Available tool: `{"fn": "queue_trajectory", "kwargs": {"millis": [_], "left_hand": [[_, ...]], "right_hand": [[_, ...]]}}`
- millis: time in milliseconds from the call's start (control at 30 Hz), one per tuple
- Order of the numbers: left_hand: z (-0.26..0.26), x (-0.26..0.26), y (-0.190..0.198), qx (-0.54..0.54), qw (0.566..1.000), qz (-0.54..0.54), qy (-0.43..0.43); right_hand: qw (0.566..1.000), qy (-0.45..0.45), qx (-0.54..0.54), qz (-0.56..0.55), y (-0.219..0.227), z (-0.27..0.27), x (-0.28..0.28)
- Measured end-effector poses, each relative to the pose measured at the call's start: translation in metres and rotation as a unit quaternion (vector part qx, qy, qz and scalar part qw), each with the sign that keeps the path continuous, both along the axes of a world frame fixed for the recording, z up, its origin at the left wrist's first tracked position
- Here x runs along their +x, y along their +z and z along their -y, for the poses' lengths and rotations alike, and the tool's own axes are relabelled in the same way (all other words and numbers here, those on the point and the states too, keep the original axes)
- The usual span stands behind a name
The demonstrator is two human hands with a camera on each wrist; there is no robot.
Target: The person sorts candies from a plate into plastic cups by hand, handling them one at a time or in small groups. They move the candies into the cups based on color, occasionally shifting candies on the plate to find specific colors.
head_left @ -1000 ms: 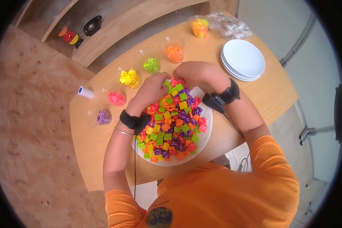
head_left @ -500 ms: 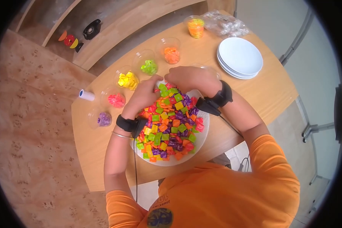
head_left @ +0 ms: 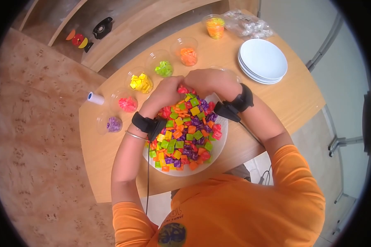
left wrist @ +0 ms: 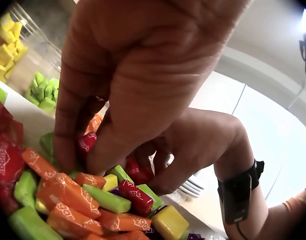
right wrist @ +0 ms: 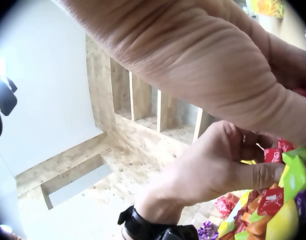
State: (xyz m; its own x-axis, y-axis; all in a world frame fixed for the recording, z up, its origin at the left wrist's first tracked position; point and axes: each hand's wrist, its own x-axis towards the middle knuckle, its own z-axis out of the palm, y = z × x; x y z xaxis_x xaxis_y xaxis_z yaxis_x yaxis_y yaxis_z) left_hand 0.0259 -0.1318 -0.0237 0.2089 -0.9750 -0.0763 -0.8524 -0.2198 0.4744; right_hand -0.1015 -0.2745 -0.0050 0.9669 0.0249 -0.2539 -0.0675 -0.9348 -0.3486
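At the far left of the head view, a red and yellow toy (head_left: 78,40) and a black telephone (head_left: 102,28) sit on a wooden shelf. On the table (head_left: 111,164), a white roll (head_left: 96,98) lies on its side near 5 clear cups set in a slanting row, holding purple pieces (head_left: 113,124), pink pieces (head_left: 127,104), yellow pieces (head_left: 140,83), green pieces (head_left: 163,68) and orange pieces (head_left: 188,57). The left hand (head_left: 165,93) reaches over the far left part of the heap of wrapped sweets (head_left: 184,136); it is partly open, its thumb and fingers bent down and parted, the tips touching the sweets, with a red sweet (left wrist: 87,142) showing between them. The heap rests on a white plate (head_left: 218,144), mixing red, green, yellow, orange and purple wrappers. The right hand (head_left: 208,81) meets the left at the far edge of the heap, fingers bent down beside a red piece (left wrist: 138,171); I cannot tell how far open it is, or whether it grips that piece. Farther right stand a cup of orange and yellow pieces (head_left: 215,28), a crumpled clear bag (head_left: 249,25) just beside it, and a stack of white plates (head_left: 263,60).
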Motion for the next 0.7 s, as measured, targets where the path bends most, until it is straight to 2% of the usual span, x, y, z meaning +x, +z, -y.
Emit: {"fn": "queue_trajectory", "kwargs": {"millis": [33, 167, 267, 333, 433, 500, 567, 700], "left_hand": [[0.000, -0.001, 0.001, -0.001, 1.000, -0.016, 0.003], [-0.003, -0.003, 0.004, 0.015, 0.998, -0.059, 0.016], [0.000, -0.004, 0.000, -0.013, 1.000, 0.000, 0.004], [0.004, -0.002, 0.000, 0.018, 0.999, 0.028, -0.025], [0.007, 0.003, -0.002, 0.013, 0.999, 0.009, -0.047], [0.005, -0.002, 0.004, 0.015, 0.999, -0.014, -0.026], [0.004, 0.006, -0.009, -0.005, 0.998, -0.012, -0.059], [0.004, 0.005, -0.014, -0.007, 1.000, 0.013, -0.018]], "right_hand": [[0.999, -0.014, 0.007, -0.049, 0.003, 0.001, 0.001], [0.998, -0.022, 0.055, -0.017, -0.005, 0.009, 0.005], [0.999, -0.024, 0.001, -0.022, -0.011, 0.001, 0.005], [0.999, -0.005, -0.016, 0.047, -0.019, 0.000, 0.006], [1.000, 0.005, -0.010, 0.023, -0.016, 0.002, 0.007], [1.000, 0.015, -0.014, 0.003, 0.005, -0.002, 0.001], [1.000, -0.008, -0.018, -0.016, 0.001, -0.002, 0.007], [1.000, 0.011, -0.027, 0.011, -0.012, 0.007, 0.011]]}}
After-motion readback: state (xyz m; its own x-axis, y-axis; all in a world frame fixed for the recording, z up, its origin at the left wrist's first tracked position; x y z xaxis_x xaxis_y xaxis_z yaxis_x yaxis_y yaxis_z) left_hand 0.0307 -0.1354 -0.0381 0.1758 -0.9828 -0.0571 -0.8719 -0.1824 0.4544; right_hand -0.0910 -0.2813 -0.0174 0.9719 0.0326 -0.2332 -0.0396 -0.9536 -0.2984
